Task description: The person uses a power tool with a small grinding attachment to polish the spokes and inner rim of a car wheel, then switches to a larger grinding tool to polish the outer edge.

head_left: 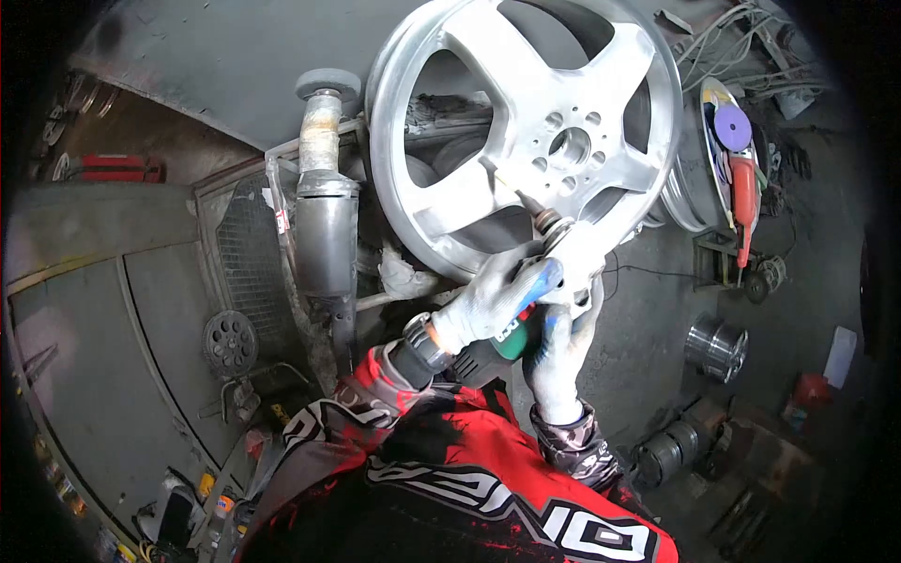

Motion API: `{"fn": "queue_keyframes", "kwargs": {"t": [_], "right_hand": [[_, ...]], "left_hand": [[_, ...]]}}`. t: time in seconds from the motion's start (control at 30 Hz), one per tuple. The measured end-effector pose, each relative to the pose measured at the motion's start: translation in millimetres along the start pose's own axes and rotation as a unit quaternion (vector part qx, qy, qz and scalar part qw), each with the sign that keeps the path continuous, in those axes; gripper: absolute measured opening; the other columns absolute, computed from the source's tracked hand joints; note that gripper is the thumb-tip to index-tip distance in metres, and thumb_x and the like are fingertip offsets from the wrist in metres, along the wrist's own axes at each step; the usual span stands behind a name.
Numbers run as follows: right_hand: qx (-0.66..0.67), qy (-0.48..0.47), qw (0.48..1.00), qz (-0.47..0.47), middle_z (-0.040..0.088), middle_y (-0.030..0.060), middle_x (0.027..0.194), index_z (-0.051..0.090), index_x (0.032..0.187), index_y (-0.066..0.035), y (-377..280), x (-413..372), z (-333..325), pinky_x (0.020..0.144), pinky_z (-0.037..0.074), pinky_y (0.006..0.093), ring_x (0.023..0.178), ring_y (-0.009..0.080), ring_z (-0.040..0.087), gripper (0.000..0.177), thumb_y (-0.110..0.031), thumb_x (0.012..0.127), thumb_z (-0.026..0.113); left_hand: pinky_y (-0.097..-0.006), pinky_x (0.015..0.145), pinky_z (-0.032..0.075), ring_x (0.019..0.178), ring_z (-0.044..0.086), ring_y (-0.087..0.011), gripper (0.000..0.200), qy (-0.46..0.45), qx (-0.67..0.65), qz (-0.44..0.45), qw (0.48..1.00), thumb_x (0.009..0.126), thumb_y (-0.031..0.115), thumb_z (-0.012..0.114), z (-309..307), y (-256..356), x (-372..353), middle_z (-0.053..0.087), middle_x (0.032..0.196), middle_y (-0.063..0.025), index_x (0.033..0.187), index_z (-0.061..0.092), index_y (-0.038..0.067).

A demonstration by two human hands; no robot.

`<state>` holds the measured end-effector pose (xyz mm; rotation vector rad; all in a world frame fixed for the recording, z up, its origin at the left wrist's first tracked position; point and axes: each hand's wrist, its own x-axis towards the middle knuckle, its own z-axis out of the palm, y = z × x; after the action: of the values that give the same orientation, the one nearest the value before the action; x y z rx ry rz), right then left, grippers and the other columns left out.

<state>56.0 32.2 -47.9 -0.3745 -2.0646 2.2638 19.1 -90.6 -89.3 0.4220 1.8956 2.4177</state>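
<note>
A large silver alloy wheel rim (460,202) with wide spokes stands before me. A green and black power tool (513,342) points up at it, its thin tip close to a lower spoke near the hub; whether it touches, I cannot tell. My left hand (497,298), in a white glove with blue patches, is wrapped round the front part of the tool. Gloved the same way, my right hand (563,352) grips the tool from the other side, just below its metal collar. The fingers of both hands are partly hidden.
A bench grinder (327,235) with a round wheel on top stands left of the rim. To the right hang a red angle grinder (743,192) and a purple disc (733,127). More rims (716,348) lie lower right. A loose cable runs right of my hands.
</note>
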Motion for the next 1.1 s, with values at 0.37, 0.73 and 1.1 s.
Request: {"fn": "queue_keyframes", "kwargs": {"t": [0.37,0.73,1.1], "right_hand": [[0.059,-0.053,0.994,0.073,0.045,0.0152,0.140,0.023,0.152,0.000,13.5,-31.4,3.9,0.106,0.043,0.0367,0.126,0.0224,0.049,0.087,-0.008,0.080,0.069],[0.053,-0.022,0.997,0.044,0.046,0.0158,0.141,0.022,0.153,0.002,17.1,-12.1,-9.1,0.109,0.038,0.0362,0.128,0.0218,0.047,0.076,-0.013,0.091,0.062],[0.042,-0.044,0.998,0.008,0.041,0.0155,0.147,0.021,0.154,0.003,42.2,-25.5,-10.3,0.112,0.033,0.0373,0.134,0.0233,0.043,0.078,-0.037,0.098,0.058]], "left_hand": [[-0.0365,0.098,0.047,0.115,0.058,-0.0219,0.049,0.039,0.192,0.065,0.979,0.102,0.028,0.054,-12.6,-20.7,-59.3,0.061,0.126,-0.0187,0.137,0.049,-0.007],[-0.0411,0.083,0.049,0.090,0.062,-0.0369,0.037,-0.005,0.163,-0.007,0.987,0.103,0.024,0.054,-2.6,4.1,-18.4,0.061,0.106,-0.0213,0.128,0.053,-0.003],[-0.0473,0.079,0.050,0.095,0.061,-0.0391,0.039,-0.030,0.154,0.058,0.986,0.096,0.019,0.061,-9.1,-26.0,-32.8,0.057,0.110,-0.0217,0.133,0.055,0.010]]}}
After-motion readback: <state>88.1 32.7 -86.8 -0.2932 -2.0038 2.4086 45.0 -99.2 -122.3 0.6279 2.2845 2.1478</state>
